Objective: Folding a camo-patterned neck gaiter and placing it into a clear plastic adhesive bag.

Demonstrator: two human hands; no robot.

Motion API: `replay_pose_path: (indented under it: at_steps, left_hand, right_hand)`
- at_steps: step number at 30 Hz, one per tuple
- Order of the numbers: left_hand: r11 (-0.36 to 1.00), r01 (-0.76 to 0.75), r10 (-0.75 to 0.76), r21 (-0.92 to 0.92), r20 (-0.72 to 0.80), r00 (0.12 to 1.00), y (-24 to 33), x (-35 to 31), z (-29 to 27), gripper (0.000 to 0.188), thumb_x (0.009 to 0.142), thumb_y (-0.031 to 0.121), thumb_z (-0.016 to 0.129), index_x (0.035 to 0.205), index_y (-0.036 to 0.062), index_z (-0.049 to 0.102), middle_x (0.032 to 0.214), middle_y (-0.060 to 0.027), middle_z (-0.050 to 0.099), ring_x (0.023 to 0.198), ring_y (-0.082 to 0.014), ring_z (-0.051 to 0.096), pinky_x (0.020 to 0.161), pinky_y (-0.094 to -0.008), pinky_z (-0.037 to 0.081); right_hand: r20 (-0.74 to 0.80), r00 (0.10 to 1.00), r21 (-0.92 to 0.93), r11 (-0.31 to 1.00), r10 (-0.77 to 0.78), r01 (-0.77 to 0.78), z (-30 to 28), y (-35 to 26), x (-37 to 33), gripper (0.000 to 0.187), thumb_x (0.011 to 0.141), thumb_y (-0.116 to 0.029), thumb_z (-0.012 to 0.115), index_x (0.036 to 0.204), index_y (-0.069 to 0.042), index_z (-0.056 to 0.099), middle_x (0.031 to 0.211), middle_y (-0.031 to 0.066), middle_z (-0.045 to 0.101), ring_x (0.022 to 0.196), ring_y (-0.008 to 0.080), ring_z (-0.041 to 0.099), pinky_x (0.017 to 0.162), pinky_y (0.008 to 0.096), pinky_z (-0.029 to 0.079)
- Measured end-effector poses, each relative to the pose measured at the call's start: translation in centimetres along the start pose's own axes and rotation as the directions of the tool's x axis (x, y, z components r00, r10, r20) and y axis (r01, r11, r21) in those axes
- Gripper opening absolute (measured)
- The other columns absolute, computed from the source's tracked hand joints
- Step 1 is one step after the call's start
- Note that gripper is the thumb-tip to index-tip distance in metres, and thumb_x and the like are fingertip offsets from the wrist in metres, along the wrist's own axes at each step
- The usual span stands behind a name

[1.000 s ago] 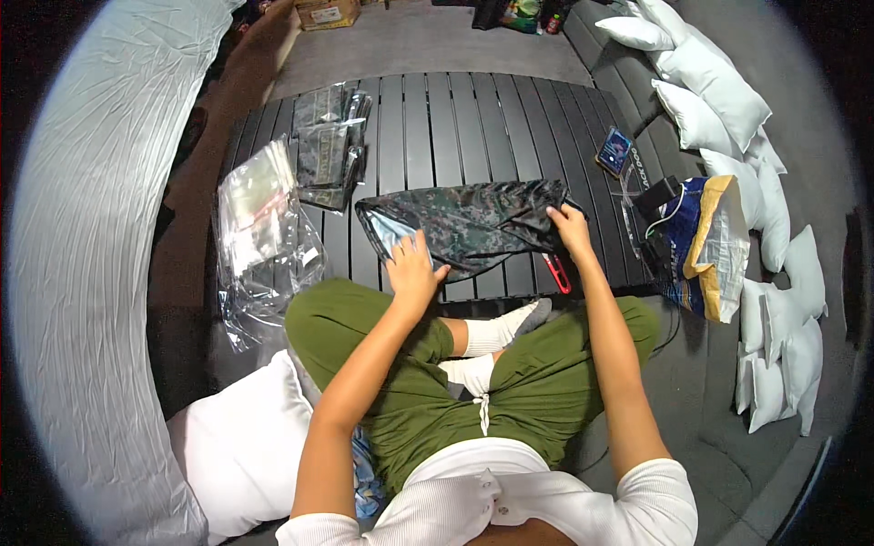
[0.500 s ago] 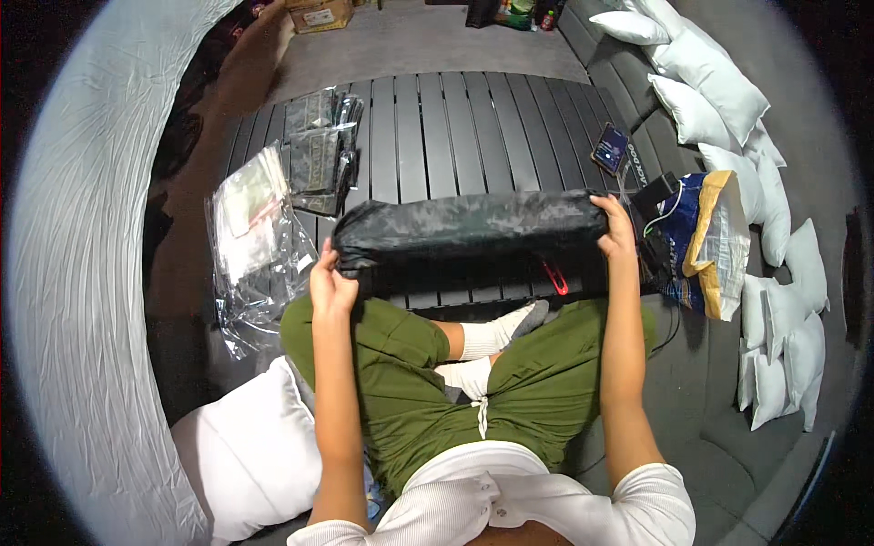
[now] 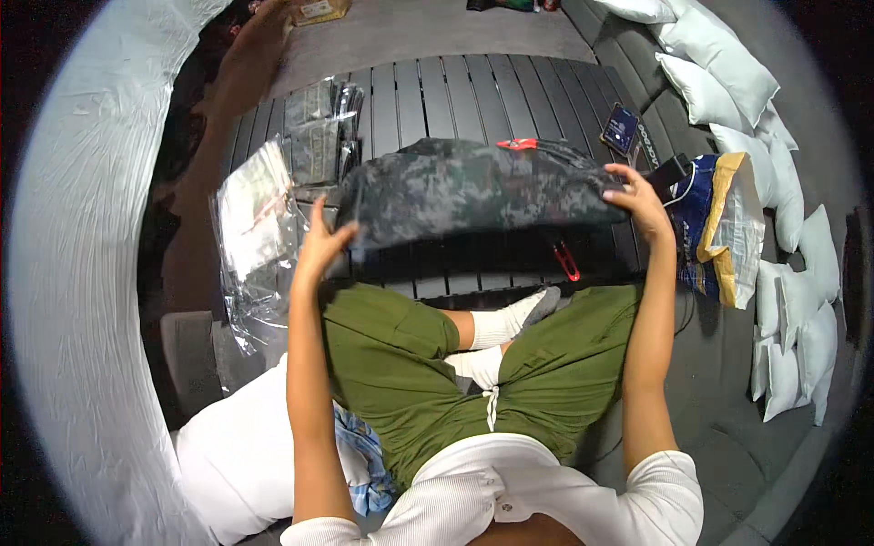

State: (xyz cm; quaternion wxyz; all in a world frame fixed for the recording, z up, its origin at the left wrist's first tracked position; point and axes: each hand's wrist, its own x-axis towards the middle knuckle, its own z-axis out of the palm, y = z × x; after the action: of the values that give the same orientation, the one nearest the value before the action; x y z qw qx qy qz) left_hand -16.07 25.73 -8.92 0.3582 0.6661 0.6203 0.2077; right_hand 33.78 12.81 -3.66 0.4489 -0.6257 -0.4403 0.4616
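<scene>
A long, dark camouflage fabric bag [image 3: 482,191] lies crosswise in front of me over the slatted table, with a red tag on its far upper edge. At its left end is my left hand [image 3: 320,244], thumb and fingers spread apart, the thumb close to the fabric. My right hand [image 3: 645,207] is at the right end, its thumb and fingertips apart against the fabric. Whether the bag rests on the table or hangs just over it, I cannot tell. Below its right part lies a small red tool [image 3: 566,262].
The black slatted table [image 3: 437,96] spans the middle. Clear plastic packets [image 3: 255,209] and dark packaged items [image 3: 314,136] lie left. A phone [image 3: 621,127], black device [image 3: 669,173] and blue-yellow bag [image 3: 719,227] stand right. White pillows [image 3: 719,64] line the right side.
The bag has rolled over and moved slightly away, showing a broader camouflage side and the red tag on top. Both hands have loosened from its ends, and their fingers have spread.
</scene>
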Motion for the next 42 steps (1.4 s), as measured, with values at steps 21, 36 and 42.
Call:
replay_pose_path:
  at_steps: [21, 36, 42]
  left_hand:
    - [0.965, -0.002, 0.041, 0.264, -0.142, 0.989, -1.6, 7.2, 6.2, 0.055, 0.068, 0.027, 0.072, 0.112, 0.0035, 0.049, 0.086, -0.0158, 0.063, 0.086, -0.0334, 0.061, 0.073, -0.0379, 0.048]
    - [0.982, 0.187, -0.160, -0.033, 0.387, 0.908, -1.9, 2.0, 3.9, 0.054, 0.075, 0.015, 0.060, 0.124, 0.0007, 0.039, 0.079, -0.0090, 0.063, 0.064, -0.0149, 0.057, 0.058, -0.0277, 0.047]
    - [0.948, 0.179, -0.216, 0.265, 0.120, 0.969, -0.3, 3.2, 7.4, 0.040, 0.078, 0.035, 0.058, 0.103, 0.0040, 0.058, 0.099, -0.0208, 0.061, 0.100, -0.0343, 0.056, 0.082, -0.0373, 0.045]
  right_hand:
    - [-0.258, 0.960, -0.137, 0.979, 0.112, -0.151, 0.2, 9.9, 6.0, 0.026, 0.069, -0.009, 0.068, 0.093, -0.005, 0.057, 0.081, 0.0003, 0.057, 0.075, 0.0096, 0.053, 0.064, 0.0234, 0.042]
    - [0.264, 0.877, -0.488, 0.840, 0.402, -0.238, -1.4, 7.0, 2.4, 0.022, 0.067, 0.004, 0.054, 0.086, -0.007, 0.055, 0.070, -0.0051, 0.051, 0.057, 0.0057, 0.045, 0.048, 0.0205, 0.035]
    - [0.035, 0.918, -0.461, 0.821, 0.395, -0.337, -2.8, 9.0, 3.2, 0.023, 0.066, -0.004, 0.065, 0.088, -0.005, 0.059, 0.074, -0.0011, 0.055, 0.065, 0.0098, 0.047, 0.056, 0.0248, 0.038]
